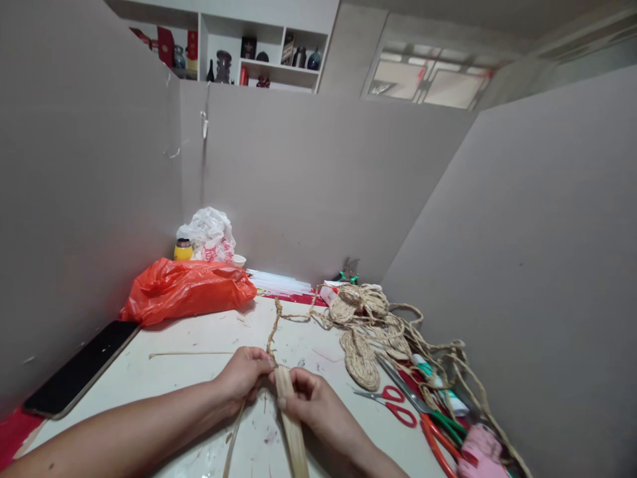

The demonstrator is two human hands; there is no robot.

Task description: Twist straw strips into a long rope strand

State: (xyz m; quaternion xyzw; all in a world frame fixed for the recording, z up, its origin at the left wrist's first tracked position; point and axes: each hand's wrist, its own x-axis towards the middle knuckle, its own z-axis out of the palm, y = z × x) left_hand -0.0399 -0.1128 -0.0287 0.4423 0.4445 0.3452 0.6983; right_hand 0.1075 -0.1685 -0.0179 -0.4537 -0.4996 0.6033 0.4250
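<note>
A thin braided cord (273, 330) of tan plant fibre runs from the far side of the table down to my hands. My left hand (243, 376) is closed, thumb and fingers pinching the cord's near end. One thin strand (192, 353) sticks out leftward behind that hand, and another strand (233, 438) hangs below it. Beside it, my right hand (312, 398) pinches a wide, flat, pale fibre strip (294, 439) that runs down out of view. The strip's upper end meets the cord between both hands; the exact join is hidden by my fingers.
Right of my hands lie red-handled scissors (399, 406), larger shears with orange handles (438, 441), and coiled braided pieces (361, 360) with loose cord. A red plastic bag (189, 291) and a phone (82, 368) are on the left. Grey partitions (298, 179) enclose the white table.
</note>
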